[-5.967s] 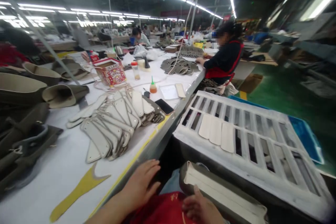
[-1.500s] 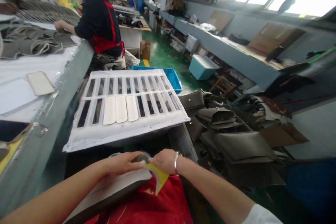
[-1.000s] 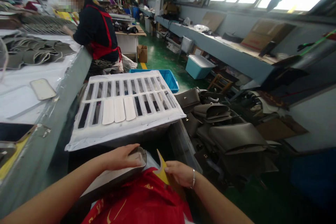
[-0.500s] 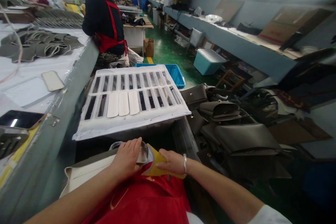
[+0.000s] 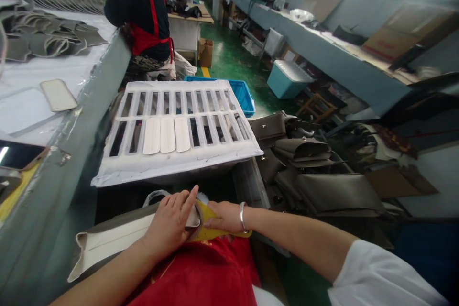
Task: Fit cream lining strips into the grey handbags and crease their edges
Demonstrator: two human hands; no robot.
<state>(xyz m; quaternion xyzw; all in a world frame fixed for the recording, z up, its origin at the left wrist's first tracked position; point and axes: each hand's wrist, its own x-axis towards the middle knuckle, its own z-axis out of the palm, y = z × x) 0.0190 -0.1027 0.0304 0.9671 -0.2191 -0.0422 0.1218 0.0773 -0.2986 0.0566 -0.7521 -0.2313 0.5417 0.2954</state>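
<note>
Across my lap lies a dark olive-brown bag (image 5: 131, 215) with a cream panel (image 5: 114, 240) showing along its top. My left hand (image 5: 172, 217) rests on the bag near its right-hand end, index finger raised and the other fingers bent over it; the thumb is mostly hidden. My right hand (image 5: 225, 217) grips a curved yellow sheet (image 5: 205, 234), thumb on top and fingers underneath. The sheet's left end meets the bag's open end beside my left hand. How far it goes in is hidden.
Ahead, a white slatted rack (image 5: 172, 162) carries several cream pieces (image 5: 167, 135). Dark bags (image 5: 337, 191) are heaped at right. A table (image 5: 89, 76) with brown cut pieces (image 5: 50, 38) runs along the left. A person in a red apron (image 5: 143, 38) is beyond the rack, near a blue bin (image 5: 244, 98).
My view has tilted down slightly. The yellow sheet and my right hand have shifted left toward the bag's end, and less of the sheet shows. My left index finger now stands raised.
</note>
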